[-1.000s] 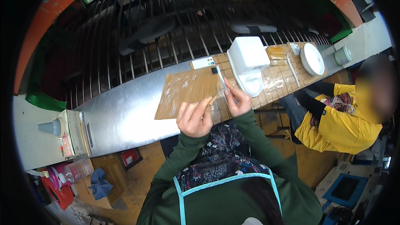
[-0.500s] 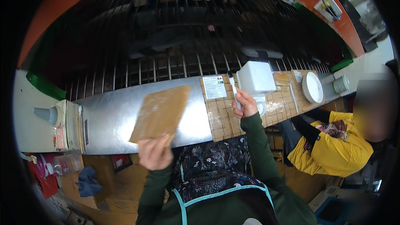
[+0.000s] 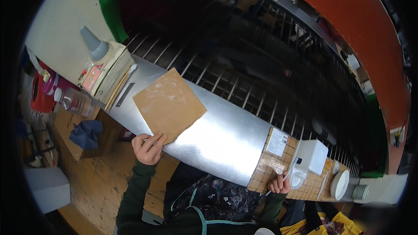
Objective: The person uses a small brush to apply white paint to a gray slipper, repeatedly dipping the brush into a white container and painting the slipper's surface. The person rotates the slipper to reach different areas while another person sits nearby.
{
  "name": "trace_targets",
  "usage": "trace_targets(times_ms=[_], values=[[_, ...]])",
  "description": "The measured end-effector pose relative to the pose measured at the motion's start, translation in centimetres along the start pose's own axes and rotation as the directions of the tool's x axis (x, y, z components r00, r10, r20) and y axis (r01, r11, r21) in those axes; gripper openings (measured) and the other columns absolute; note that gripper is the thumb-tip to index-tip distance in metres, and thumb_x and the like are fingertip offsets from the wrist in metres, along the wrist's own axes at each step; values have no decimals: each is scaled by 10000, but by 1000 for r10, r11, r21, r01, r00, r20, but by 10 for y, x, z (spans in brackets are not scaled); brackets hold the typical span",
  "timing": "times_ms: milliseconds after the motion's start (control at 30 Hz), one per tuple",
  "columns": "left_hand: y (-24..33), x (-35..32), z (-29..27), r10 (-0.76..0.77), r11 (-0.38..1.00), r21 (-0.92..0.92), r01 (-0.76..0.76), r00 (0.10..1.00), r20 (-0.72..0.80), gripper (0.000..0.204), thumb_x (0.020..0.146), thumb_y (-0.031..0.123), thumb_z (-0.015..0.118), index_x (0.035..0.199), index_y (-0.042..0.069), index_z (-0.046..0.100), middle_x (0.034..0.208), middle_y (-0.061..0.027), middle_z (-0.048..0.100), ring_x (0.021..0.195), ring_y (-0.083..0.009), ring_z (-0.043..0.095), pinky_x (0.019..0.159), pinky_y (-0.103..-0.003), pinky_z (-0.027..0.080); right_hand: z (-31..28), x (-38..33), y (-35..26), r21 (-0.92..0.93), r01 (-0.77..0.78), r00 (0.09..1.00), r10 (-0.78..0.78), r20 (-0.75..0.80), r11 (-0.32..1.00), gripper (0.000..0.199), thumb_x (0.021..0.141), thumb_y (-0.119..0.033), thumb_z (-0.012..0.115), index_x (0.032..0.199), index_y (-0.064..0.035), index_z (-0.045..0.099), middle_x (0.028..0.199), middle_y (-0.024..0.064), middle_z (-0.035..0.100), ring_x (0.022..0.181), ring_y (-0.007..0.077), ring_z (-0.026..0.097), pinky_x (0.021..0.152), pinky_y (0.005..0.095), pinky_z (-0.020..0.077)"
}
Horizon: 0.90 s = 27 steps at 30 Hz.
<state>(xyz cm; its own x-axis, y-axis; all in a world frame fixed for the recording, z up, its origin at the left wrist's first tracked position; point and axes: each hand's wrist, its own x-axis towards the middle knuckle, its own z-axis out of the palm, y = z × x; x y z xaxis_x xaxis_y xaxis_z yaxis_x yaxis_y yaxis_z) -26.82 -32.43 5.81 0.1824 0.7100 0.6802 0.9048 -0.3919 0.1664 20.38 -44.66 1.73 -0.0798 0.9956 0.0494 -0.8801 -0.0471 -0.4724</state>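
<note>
My left hand (image 3: 148,149) grips the near corner of a flat brown cardboard square (image 3: 170,104), its fingers and thumb pinched on the edge. Whitish smears mark the upper face of the square, which is over the bare metal worktop (image 3: 217,146). My right hand (image 3: 279,184) is closed around a thin white-handled brush (image 3: 286,176) with a dark end. It is beside a white square plastic container (image 3: 312,156) and a small white round cup (image 3: 297,180), over the taped, grid-marked right part of the bench.
A dark row of metal bars (image 3: 235,91) runs behind the bench. A printed sheet (image 3: 277,142), a white bowl (image 3: 339,185) and a tin (image 3: 360,192) are at right. A grey cone (image 3: 93,43) stands at left above a clear bottle (image 3: 76,100) and blue cloth (image 3: 86,134). Someone in yellow sits at right.
My view has swung to the left and tilted. The cardboard has moved left along the metal worktop and is flatter. My right hand with the brush is lower, nearer the bench edge.
</note>
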Motion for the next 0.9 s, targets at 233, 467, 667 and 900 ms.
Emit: trace_targets(times_ms=[233,467,667,900], values=[[-29,-12,-8,-165,986,-18,164,986,-34,445,594,-33,603,1022,30,709,1023,-90,676,762,-249,567,715,-346,448,1,8,-6,18,-34,998,33,45,999,359,1041,-243,266,1275,-65,472,674,53,502,414,116,399,409,275,334],[35,7,-5,-324,941,-169,293,924,-203,158,766,42,664,923,21,663,882,-107,627,816,-294,540,756,-384,437,8,7,-1,21,-15,1000,15,1,1000,341,1040,-259,278,1256,-87,478,672,38,478,411,108,388,408,263,320],[132,18,49,-348,636,-682,362,923,165,100,822,101,658,760,43,607,759,-87,592,766,-276,553,738,-374,431,19,14,-1,141,-84,996,86,-10,986,281,1048,-277,257,1185,-102,429,704,51,455,386,98,350,393,256,294],[146,14,63,-297,534,-782,321,937,182,130,800,40,632,683,27,576,719,-84,587,744,-244,564,677,-338,437,29,18,-1,99,-74,994,82,-75,992,270,1038,-300,312,1182,-112,443,718,47,443,445,100,346,456,263,312]])
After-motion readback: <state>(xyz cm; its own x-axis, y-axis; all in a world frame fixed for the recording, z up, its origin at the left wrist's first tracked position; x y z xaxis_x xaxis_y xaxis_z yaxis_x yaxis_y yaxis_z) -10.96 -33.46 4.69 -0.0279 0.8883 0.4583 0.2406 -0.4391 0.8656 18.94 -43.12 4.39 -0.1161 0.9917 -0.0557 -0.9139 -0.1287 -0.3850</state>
